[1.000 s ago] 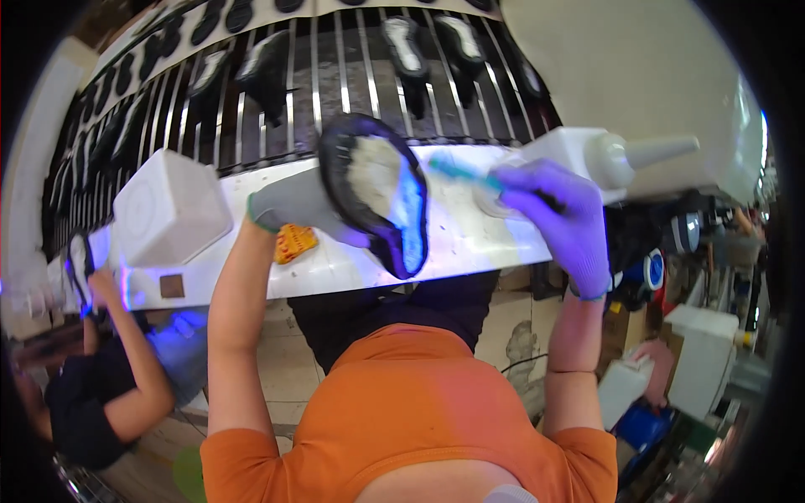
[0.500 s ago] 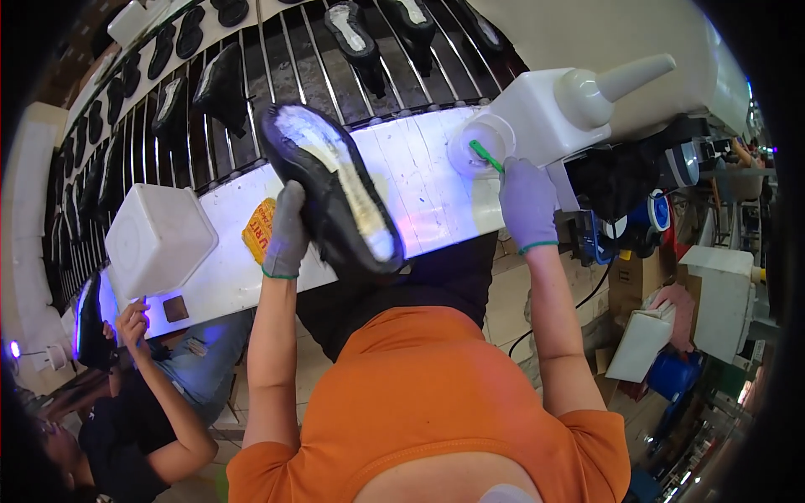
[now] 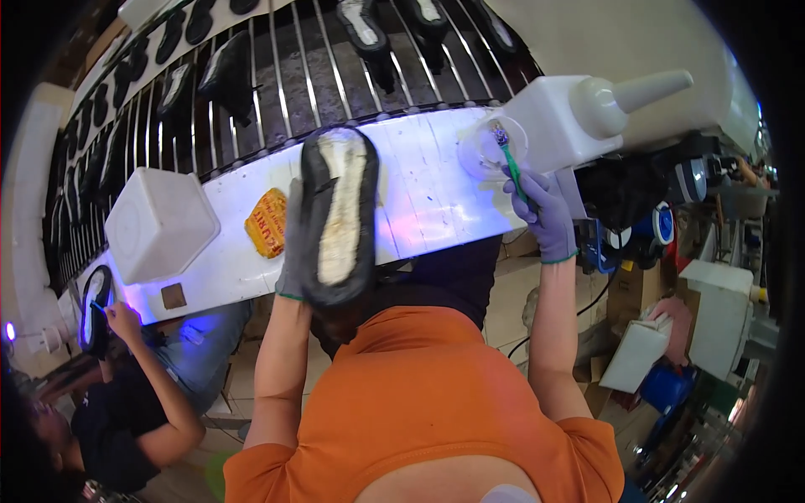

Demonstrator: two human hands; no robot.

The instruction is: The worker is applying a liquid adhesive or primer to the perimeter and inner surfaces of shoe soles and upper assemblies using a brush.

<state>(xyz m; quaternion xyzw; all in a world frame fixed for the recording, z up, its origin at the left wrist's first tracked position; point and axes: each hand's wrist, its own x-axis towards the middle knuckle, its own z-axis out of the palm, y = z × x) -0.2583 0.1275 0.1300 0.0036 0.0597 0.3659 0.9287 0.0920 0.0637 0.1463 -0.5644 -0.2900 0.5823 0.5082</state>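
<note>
Over the near edge of the table (image 3: 428,201), the left hand (image 3: 292,272) holds a shoe (image 3: 340,210), underside up, its grip wrapped around and mostly hidden behind it. By the far right corner, the right hand (image 3: 547,214) pinches a brush (image 3: 512,170), bristles at the cup (image 3: 474,157) beside a bottle (image 3: 549,121).

Shoe (image 3: 340,210) and cup (image 3: 471,163) flank open tabletop (image 3: 423,197).

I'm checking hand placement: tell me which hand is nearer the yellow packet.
Left. The left hand, holding the black shoe, is just to the right of the yellow packet; the right hand, holding the green brush, is much farther right.
</note>
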